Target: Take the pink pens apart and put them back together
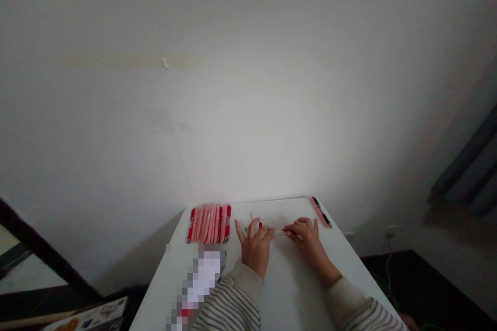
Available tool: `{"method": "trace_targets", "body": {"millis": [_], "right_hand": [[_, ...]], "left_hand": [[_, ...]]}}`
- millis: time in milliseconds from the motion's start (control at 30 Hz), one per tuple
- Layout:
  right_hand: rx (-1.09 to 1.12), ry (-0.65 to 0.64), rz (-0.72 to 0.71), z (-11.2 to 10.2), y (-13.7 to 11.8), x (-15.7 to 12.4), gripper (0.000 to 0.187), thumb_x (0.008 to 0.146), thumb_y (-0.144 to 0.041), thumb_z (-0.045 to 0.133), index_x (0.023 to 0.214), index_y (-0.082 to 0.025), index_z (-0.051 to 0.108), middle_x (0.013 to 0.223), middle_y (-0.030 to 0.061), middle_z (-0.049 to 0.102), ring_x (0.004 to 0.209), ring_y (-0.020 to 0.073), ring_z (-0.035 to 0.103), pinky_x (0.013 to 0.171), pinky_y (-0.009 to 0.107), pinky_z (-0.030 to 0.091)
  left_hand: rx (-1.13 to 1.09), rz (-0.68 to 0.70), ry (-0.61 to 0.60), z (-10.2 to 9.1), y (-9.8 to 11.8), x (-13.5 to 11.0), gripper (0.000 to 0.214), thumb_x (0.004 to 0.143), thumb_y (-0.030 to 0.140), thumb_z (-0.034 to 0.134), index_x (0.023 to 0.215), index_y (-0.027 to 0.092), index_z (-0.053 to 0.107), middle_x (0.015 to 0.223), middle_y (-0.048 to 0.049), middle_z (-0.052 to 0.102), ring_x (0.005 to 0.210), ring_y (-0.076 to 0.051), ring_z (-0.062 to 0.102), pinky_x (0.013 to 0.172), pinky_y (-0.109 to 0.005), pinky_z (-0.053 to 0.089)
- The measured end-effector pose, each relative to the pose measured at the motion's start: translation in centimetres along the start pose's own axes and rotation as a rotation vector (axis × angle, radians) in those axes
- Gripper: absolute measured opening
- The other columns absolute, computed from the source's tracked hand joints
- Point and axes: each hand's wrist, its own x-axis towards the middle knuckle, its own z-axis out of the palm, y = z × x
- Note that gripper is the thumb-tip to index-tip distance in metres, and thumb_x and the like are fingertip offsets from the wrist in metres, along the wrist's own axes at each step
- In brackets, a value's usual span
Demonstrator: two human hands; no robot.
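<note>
A thin pale rod (279, 232), perhaps a pen refill, stretches between my two hands just above the white table. My right hand (310, 246) pinches its right end between thumb and fingers. The thumb and a finger of my left hand (256, 248) close at the left end, while its other fingers spread outward. Beside the left fingers show a small red piece (260, 225) and a thin tan piece (251, 215), both partly hidden. Left of that hand lies a row of several pink and red pens (208, 223).
At the table's (287, 295) far right corner lie a black pen (323, 213) and a pink stick (319, 212). A blurred-out device (205, 279) rests by my left sleeve. Behind the table stands a wall (264, 114); a dark curtain (469, 165) hangs right.
</note>
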Motion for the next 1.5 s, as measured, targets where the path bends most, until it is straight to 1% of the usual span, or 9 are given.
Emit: {"method": "trace_targets", "body": {"millis": [133, 267, 467, 567, 667, 867, 1133, 1367, 1500], "right_hand": [[-0.066, -0.031, -0.039, -0.1, -0.6, -0.2, 0.024, 0.089, -0.034, 0.05, 0.107, -0.04, 0.065, 0.089, 0.0003, 0.068, 0.104, 0.0253, 0.052, 0.102, 0.072, 0.009], [-0.103, -0.042, -0.067, -0.3, -0.5, -0.2, 0.025, 0.088, -0.033, 0.053, 0.11, -0.041, 0.063, 0.089, -0.0007, 0.069, 0.104, 0.0249, 0.052, 0.104, 0.071, 0.007], [-0.126, -0.094, -0.124, -0.4, 0.2, -0.3, 0.015, 0.086, -0.031, 0.057, 0.095, -0.034, 0.068, 0.085, -0.0014, 0.069, 0.102, 0.023, 0.054, 0.105, 0.068, 0.008], [-0.128, -0.065, -0.131, 0.0, 0.0, -0.5, 0.013, 0.087, -0.025, 0.053, 0.087, -0.026, 0.066, 0.085, 0.0002, 0.068, 0.1, 0.0212, 0.056, 0.106, 0.067, 0.01], [-0.127, -0.017, -0.152, 0.4, -0.5, -0.6, 0.013, 0.087, -0.021, 0.051, 0.087, -0.024, 0.063, 0.085, 0.0003, 0.069, 0.1, 0.0211, 0.056, 0.106, 0.068, 0.008], [-0.125, 0.063, -0.187, 0.1, -0.7, -0.5, 0.021, 0.086, -0.019, 0.054, 0.099, -0.033, 0.064, 0.087, -0.0023, 0.071, 0.102, 0.022, 0.055, 0.104, 0.071, 0.002], [-0.144, 0.134, -0.192, -1.5, -2.3, -0.3, 0.022, 0.083, -0.027, 0.062, 0.098, -0.041, 0.067, 0.08, -0.0056, 0.071, 0.1, 0.0234, 0.053, 0.105, 0.068, -0.002], [-0.132, 0.2, -0.194, -1.2, -2.0, -0.3, 0.022, 0.085, -0.032, 0.06, 0.103, -0.04, 0.066, 0.088, -0.0027, 0.071, 0.106, 0.025, 0.052, 0.105, 0.066, 0.001], [-0.125, 0.182, -0.172, -0.7, -1.2, -0.5, 0.024, 0.086, -0.032, 0.058, 0.107, -0.042, 0.064, 0.09, -0.0032, 0.071, 0.108, 0.0253, 0.051, 0.105, 0.066, 0.006]], "left_hand": [[0.073, 0.102, -0.026, 0.4, 0.2, -0.4, 0.018, 0.085, 0.024, 0.056, 0.097, 0.033, 0.065, 0.078, 0.0051, 0.066, 0.102, -0.017, 0.055, 0.112, -0.066, -0.004], [0.218, 0.097, -0.06, 0.4, 0.7, -0.4, 0.014, 0.083, 0.025, 0.058, 0.095, 0.03, 0.064, 0.084, 0.0021, 0.064, 0.101, -0.021, 0.053, 0.109, -0.07, 0.012], [0.239, 0.135, -0.123, 0.3, 1.0, -0.4, 0.008, 0.084, 0.031, 0.056, 0.087, 0.027, 0.063, 0.081, 0.0027, 0.061, 0.099, -0.021, 0.052, 0.106, -0.071, 0.018], [0.239, 0.173, -0.147, 0.3, 1.3, -0.4, 0.009, 0.086, 0.028, 0.053, 0.088, 0.025, 0.061, 0.079, 0.0025, 0.06, 0.099, -0.02, 0.052, 0.109, -0.068, 0.016], [0.236, 0.135, -0.145, 0.2, 1.5, -0.4, 0.01, 0.086, 0.024, 0.052, 0.09, 0.026, 0.061, 0.081, 0.0014, 0.061, 0.105, -0.022, 0.05, 0.11, -0.069, 0.008], [0.186, 0.049, -0.144, 0.5, 1.4, -0.4, 0.014, 0.084, 0.017, 0.052, 0.089, 0.026, 0.062, 0.08, 0.0002, 0.063, 0.106, -0.023, 0.05, 0.11, -0.069, 0.003], [-0.005, -0.083, -0.184, -0.2, 1.5, 0.1, 0.025, 0.077, 0.004, 0.046, 0.076, 0.024, 0.061, 0.08, 0.0026, 0.067, 0.098, -0.018, 0.057, 0.111, -0.065, -0.007], [-0.024, -0.119, -0.134, -0.8, 1.8, 0.3, 0.018, 0.087, 0.018, 0.048, 0.082, 0.027, 0.063, 0.08, 0.0028, 0.069, 0.112, -0.021, 0.053, 0.107, -0.068, -0.013], [-0.023, -0.109, -0.109, -0.3, 1.3, 0.2, 0.017, 0.084, 0.024, 0.056, 0.097, 0.033, 0.064, 0.088, 0.0025, 0.07, 0.113, -0.021, 0.053, 0.107, -0.069, -0.011]]}}
